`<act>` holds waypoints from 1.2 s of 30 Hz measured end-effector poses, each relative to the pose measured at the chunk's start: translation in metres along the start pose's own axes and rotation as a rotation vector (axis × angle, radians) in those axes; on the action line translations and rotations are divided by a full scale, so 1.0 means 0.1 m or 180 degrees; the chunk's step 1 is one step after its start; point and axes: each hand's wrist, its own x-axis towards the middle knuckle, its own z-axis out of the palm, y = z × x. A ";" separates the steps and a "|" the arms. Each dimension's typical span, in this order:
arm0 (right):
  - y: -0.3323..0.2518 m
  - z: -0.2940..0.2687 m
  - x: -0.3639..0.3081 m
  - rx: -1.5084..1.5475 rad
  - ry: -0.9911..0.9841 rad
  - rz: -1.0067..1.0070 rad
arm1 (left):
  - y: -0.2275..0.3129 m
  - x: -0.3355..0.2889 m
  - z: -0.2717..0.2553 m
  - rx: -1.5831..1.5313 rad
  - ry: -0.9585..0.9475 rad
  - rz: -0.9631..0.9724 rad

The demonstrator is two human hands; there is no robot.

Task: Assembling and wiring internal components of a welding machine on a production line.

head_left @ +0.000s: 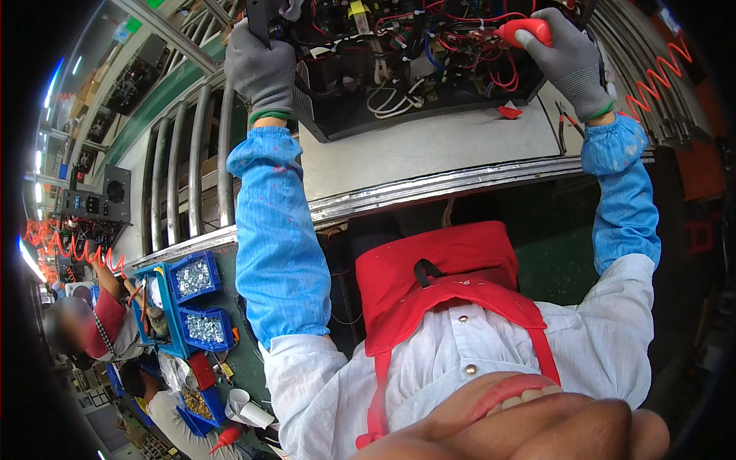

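A black metal equipment chassis (360, 126), packed with red, white and black wires and electronic parts, stands on the workbench (429, 149) before me. My left hand (259, 70), in a grey glove, is closed on the black upright edge of the chassis at its left side. In my right hand (569, 61), gloved the same way, is a red handle-shaped tool (529, 32), held over the wiring at the right. The tool's tip is lost among the wires, so its exact kind cannot be made out. White looped wires (395, 100) hang near the chassis's front edge.
Pliers (563, 126) and a small red piece (508, 113) lie on the bench. Metal rollers (192, 169) run along the left. Blue bins of metal hardware (205, 328) stand at lower left, near co-workers (107, 322). A coiled red hose (652, 84) hangs at right.
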 end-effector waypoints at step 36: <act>0.00 0.06 0.00 -0.0078 0.0156 -0.0239 | -0.03 -0.02 0.02 -0.0040 -0.0067 -0.0046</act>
